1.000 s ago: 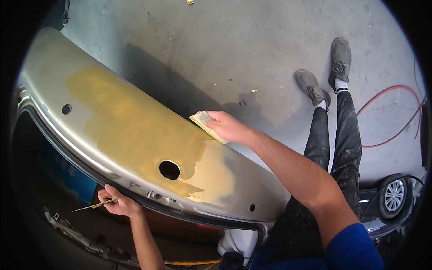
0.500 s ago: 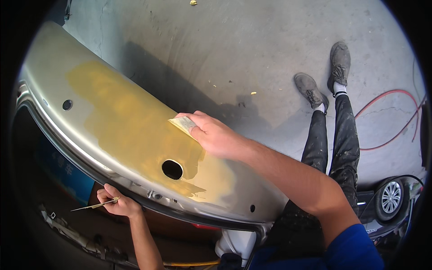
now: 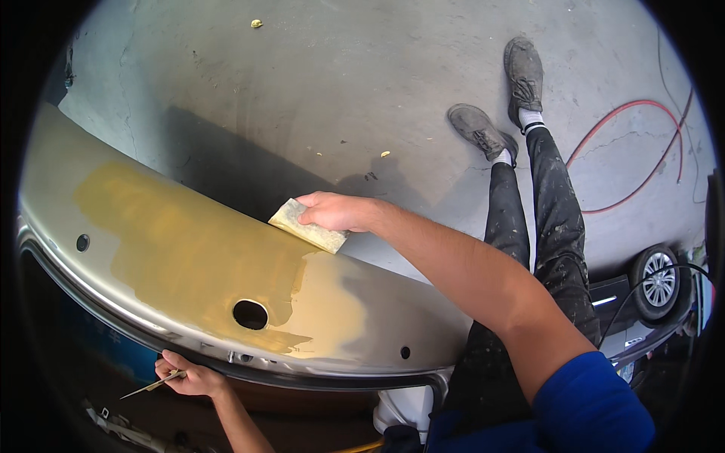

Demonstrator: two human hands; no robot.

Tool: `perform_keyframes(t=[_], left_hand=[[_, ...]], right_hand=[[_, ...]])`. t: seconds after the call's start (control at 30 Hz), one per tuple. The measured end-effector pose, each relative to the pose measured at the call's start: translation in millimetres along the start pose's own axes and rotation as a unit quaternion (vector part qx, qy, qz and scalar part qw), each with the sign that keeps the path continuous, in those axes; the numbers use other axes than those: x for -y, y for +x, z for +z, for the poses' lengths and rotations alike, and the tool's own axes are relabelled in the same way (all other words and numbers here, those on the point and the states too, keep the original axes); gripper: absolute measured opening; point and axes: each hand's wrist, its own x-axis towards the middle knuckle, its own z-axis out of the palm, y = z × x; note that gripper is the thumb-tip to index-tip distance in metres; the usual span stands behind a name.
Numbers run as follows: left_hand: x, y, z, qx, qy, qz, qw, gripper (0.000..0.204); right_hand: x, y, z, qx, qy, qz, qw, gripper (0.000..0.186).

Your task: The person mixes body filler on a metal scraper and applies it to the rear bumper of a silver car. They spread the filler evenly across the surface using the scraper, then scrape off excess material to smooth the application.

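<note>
My right hand (image 3: 330, 211) grips a flat filler spreader (image 3: 310, 226), its face crusted pale yellow, over the far edge of a silver car panel (image 3: 408, 306). A broad coat of yellow filler (image 3: 192, 245) covers the panel's middle, with a ragged right border. Near its lower edge is a round dark hole (image 3: 250, 314). Below the panel's near edge, my left hand (image 3: 194, 377) is closed on a thin putty knife (image 3: 151, 385). That blade appears almost edge-on, with yellow smears near the fingers.
Two smaller round fittings, one dark-rimmed (image 3: 83, 242) and one black (image 3: 405, 352), sit in the panel. A black seal (image 3: 302, 380) runs along its near edge. On the concrete floor lie a red hose (image 3: 642, 103) and yellow scraps (image 3: 256, 23). Another car's wheel (image 3: 658, 281) stands at right.
My right hand has moved with the spreader to the panel's far edge, turning its face up. The view has shifted, so the panel sits lower. My left hand still holds the putty knife.
</note>
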Motion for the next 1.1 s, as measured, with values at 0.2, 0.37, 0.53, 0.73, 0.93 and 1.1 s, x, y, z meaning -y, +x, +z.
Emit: perform_keyframes(t=[0.2, 0.37, 0.53, 0.73, 0.93, 1.1], left_hand=[[-2, 0, -3, 0.0, 0.005, -0.009, 1.0, 0.033], [-8, -3, 4, -0.007, 0.019, 0.025, 0.999, 0.036], [-9, -3, 6, -0.003, 0.007, 0.027, 1.0, 0.037], [-10, -3, 4, -0.001, 0.005, 0.005, 1.0, 0.038], [-12, -3, 6, -0.004, 0.001, 0.008, 1.0, 0.038], [-12, -3, 7, -0.008, -0.006, -0.003, 1.0, 0.038]], right_hand=[[-6, -2, 23, -0.06, -0.073, -0.086, 0.992, 0.037], [9, -33, 62, -0.09, -0.187, -0.109, 0.972, 0.041], [10, -61, 96, -0.133, -0.259, -0.179, 0.94, 0.045], [-8, -82, 109, -0.134, -0.315, -0.245, 0.907, 0.052], [-22, -102, 126, -0.151, -0.371, -0.267, 0.877, 0.053], [-30, -119, 157, -0.194, -0.398, -0.271, 0.855, 0.052]])
